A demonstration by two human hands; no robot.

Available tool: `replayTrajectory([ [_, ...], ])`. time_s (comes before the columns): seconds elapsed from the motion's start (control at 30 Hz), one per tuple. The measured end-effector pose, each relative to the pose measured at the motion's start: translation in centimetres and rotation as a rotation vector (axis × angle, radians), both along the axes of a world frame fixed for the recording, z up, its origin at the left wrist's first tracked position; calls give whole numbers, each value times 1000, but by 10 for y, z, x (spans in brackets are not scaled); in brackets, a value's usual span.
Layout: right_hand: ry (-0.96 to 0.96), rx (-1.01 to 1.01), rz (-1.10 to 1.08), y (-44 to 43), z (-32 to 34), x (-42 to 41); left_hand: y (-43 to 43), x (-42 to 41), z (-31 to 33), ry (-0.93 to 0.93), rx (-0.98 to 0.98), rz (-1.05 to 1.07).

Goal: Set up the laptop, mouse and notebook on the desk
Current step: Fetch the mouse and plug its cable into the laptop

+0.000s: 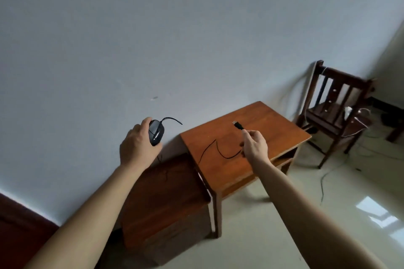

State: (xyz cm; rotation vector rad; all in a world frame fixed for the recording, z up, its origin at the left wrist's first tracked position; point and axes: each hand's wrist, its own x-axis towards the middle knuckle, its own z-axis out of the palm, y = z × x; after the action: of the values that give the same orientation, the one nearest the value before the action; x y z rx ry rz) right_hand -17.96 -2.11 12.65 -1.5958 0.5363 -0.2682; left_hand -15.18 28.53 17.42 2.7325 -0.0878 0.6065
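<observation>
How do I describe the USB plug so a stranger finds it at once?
Find the wooden desk. Above it the right hand pinches a black cable. The USB plug is its thick, silver-tipped end, opposite the mouse in the left hand.

Pale wall (153, 28), glossy floor (341, 183), dark chair (321, 116)
</observation>
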Motion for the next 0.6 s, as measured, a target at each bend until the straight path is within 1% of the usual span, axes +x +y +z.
replayTrajectory([
  [0.13,-87,9,-158,-129,15,-42,-138,-8,15,-20,-135,-114],
  [0.2,-118,-7,-266,-194,24,-63,-209,-7,21,-29,-162,-197],
  [0.4,-148,-39,-541,-367,31,-123,-402,-4,22,-30,-76,-493],
  [0.5,-136,-36,-629,-437,19,-138,-487,4,10,28,-100,-597],
  [0.57,-109,-44,-675,-469,6,-142,-533,12,-3,65,-83,-664],
  [0.6,-93,-54,-715,-497,-4,-141,-569,21,-12,74,-71,-702],
])
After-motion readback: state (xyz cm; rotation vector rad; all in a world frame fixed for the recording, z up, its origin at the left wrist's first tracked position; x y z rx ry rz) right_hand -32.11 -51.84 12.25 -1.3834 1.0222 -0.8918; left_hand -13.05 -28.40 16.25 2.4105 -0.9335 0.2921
